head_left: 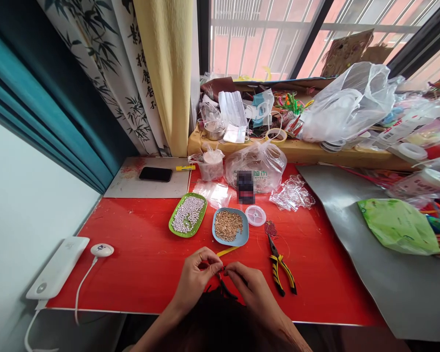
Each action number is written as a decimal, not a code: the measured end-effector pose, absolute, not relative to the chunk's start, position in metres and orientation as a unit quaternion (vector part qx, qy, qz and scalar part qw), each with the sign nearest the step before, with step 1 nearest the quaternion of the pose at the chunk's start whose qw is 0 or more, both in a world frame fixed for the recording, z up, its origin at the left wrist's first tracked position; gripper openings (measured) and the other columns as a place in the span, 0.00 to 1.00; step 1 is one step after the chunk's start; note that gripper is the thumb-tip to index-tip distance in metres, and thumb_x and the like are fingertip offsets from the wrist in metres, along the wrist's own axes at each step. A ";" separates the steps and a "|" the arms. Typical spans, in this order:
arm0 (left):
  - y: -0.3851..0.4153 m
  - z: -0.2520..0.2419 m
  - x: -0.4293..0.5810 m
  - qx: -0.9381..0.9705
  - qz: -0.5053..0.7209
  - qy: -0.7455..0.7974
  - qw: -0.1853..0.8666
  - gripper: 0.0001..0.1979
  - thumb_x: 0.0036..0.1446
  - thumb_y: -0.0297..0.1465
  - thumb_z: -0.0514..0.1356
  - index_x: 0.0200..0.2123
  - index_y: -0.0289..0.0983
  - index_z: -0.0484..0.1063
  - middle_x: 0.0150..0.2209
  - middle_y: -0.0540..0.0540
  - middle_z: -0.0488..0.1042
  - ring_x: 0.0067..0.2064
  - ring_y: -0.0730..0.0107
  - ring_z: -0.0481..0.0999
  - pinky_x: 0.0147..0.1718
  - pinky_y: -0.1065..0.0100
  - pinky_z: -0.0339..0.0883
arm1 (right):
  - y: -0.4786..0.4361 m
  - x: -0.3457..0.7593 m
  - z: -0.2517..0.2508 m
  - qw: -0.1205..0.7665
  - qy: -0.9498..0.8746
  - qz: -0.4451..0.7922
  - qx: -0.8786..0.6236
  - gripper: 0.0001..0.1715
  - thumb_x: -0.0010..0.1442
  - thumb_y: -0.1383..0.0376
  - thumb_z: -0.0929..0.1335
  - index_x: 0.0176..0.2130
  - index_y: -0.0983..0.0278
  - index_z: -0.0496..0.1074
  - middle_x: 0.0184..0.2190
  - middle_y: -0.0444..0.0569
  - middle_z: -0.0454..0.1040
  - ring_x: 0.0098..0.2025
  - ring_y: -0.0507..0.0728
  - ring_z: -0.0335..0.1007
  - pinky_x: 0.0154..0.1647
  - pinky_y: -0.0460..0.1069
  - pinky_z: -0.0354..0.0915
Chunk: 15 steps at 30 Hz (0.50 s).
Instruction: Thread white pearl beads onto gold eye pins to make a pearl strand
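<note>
Near the table's front edge, my left hand (195, 276) and my right hand (251, 286) meet, thumbs and fingers pinched close together. Whatever lies between the fingertips is too small to make out. Below them shows part of a dark-handled tool (227, 292), mostly hidden by the hands and the head. A yellow strip (227, 251) lies just beyond the fingers. Farther back, a blue dish (214, 237) holds gold beads (228, 225), and a green tray (172, 229) holds pearly white beads (187, 213). Pliers (279, 266) with yellow and black handles rest right of my right hand.
A clear spool (255, 215), small plastic bags (293, 193) and a knotted plastic bag (258, 164) stand behind the dishes. A phone (155, 174) lies back left. A grey sheet (337, 230) covers the right side. The windowsill (297, 155) is piled with bags and tape.
</note>
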<state>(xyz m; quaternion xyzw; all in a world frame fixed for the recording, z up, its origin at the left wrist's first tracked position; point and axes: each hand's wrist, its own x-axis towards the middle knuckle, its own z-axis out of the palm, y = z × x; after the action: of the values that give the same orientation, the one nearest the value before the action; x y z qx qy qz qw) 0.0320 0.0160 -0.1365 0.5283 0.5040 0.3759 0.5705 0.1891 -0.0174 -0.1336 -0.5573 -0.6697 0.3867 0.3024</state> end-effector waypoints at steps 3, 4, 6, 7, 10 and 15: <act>0.023 -0.145 0.028 0.527 0.394 0.538 0.527 0.08 0.53 0.33 0.60 0.25 0.36 0.71 0.26 0.50 0.71 0.30 0.69 0.71 0.31 0.71 0.65 | -0.017 0.197 -0.135 0.280 -0.662 0.380 -0.583 0.16 0.65 0.63 0.58 0.31 0.64 0.69 0.25 0.45 0.75 0.27 0.51 0.71 0.28 0.43 0.65; 0.028 -0.149 0.027 0.524 0.401 0.554 0.508 0.09 0.55 0.35 0.58 0.28 0.36 0.71 0.27 0.50 0.72 0.31 0.69 0.71 0.32 0.70 0.65 | -0.018 0.200 -0.137 0.271 -0.658 0.372 -0.595 0.16 0.64 0.63 0.57 0.31 0.64 0.69 0.25 0.45 0.75 0.27 0.52 0.71 0.29 0.43 0.65; 0.043 -0.158 0.026 0.527 0.406 0.576 0.474 0.11 0.59 0.37 0.53 0.32 0.36 0.71 0.30 0.48 0.73 0.34 0.68 0.73 0.35 0.68 0.66 | -0.019 0.209 -0.141 0.248 -0.652 0.353 -0.623 0.17 0.64 0.62 0.56 0.31 0.63 0.68 0.25 0.46 0.75 0.27 0.52 0.71 0.28 0.44 0.65; 0.052 -0.163 0.027 0.540 0.398 0.579 0.464 0.13 0.61 0.37 0.51 0.34 0.36 0.71 0.32 0.47 0.74 0.35 0.67 0.73 0.37 0.67 0.67 | -0.021 0.215 -0.143 0.232 -0.651 0.344 -0.636 0.17 0.64 0.62 0.56 0.31 0.63 0.68 0.24 0.46 0.75 0.25 0.52 0.71 0.26 0.44 0.64; 0.080 -0.180 0.042 0.611 0.336 0.562 0.445 0.11 0.61 0.35 0.54 0.40 0.34 0.70 0.39 0.45 0.74 0.39 0.66 0.74 0.40 0.59 0.69 | -0.027 0.234 -0.151 0.162 -0.650 0.307 -0.676 0.15 0.63 0.64 0.57 0.30 0.61 0.68 0.19 0.43 0.73 0.20 0.53 0.69 0.21 0.44 0.60; 0.113 -0.207 0.079 0.732 0.184 0.517 0.403 0.11 0.60 0.32 0.56 0.45 0.36 0.69 0.47 0.42 0.71 0.45 0.62 0.73 0.44 0.55 0.68 | -0.041 0.267 -0.154 0.037 -0.625 0.203 -0.753 0.13 0.59 0.67 0.59 0.25 0.61 0.67 0.21 0.50 0.76 0.20 0.60 0.72 0.17 0.46 0.42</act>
<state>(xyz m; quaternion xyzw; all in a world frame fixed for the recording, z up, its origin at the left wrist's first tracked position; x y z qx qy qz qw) 0.0789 0.1129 -0.2068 0.7321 0.5173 0.1844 0.4030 0.2673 -0.0410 -0.1540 -0.7530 -0.6249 0.2027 0.0367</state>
